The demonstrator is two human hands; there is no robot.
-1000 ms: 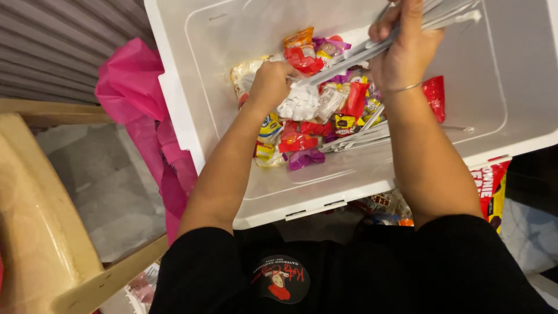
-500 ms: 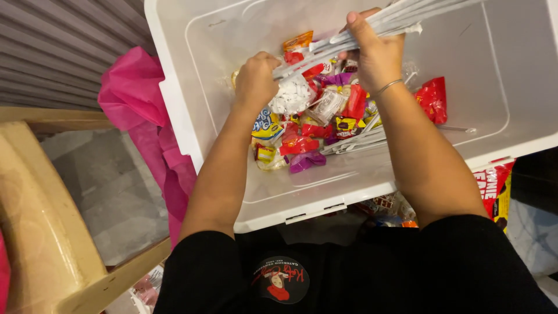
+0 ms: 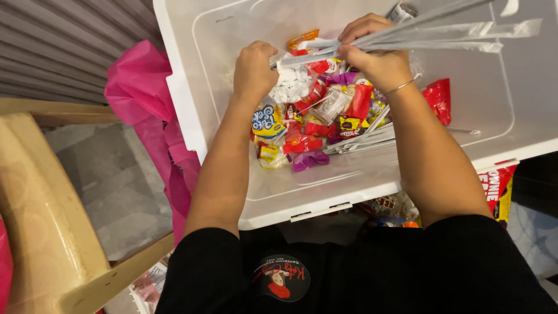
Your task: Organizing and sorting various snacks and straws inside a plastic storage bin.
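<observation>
Item: white plastic bin [image 3: 192,87], open-topped, viewed from above.

Contents: a heap of wrapped candies [image 3: 314,125] in red, yellow, purple and white wrappers is piled at the bin's middle. A second, loose sheaf of clear wrapped straws [image 3: 363,139] is laid on the bin floor just right of the heap. A single red packet [image 3: 439,100] is set apart toward the right wall.

Hands: the left hand [image 3: 254,70] is closed in a fist over the near end of a bundle of long clear-wrapped straws [image 3: 442,32]. The right hand [image 3: 375,58] is clamped around the same bundle just beside it; a thin bracelet [image 3: 401,87] is worn at that wrist. The bundle is held above the candies and extends toward the upper right.

Surroundings: pink plastic bag [image 3: 142,99] left of the bin; wooden chair [image 3: 40,215] at lower left.
</observation>
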